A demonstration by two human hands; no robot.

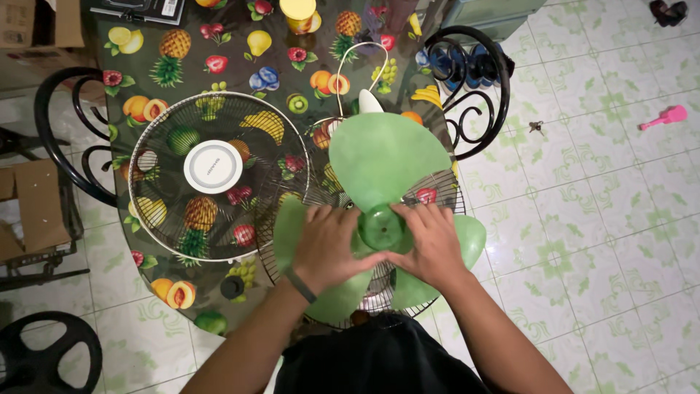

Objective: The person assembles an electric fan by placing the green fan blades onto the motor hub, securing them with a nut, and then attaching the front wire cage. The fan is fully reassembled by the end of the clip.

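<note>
Holding: both hands press on the green fan blade (386, 164), fingers spread flat, not wrapped around it.
Left hand (328, 244): just left of the round green hub (380, 228).
Right hand (430, 241): just right of the hub.
Under the blade: the back fan guard (437, 188).
Left of the hands: the front fan guard (215, 175), lying flat on the fruit tablecloth (219, 44).

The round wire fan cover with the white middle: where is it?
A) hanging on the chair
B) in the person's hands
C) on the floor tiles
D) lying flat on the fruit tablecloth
D: the wire fan cover lies flat on the fruit tablecloth, beside the green fan blade.
</note>
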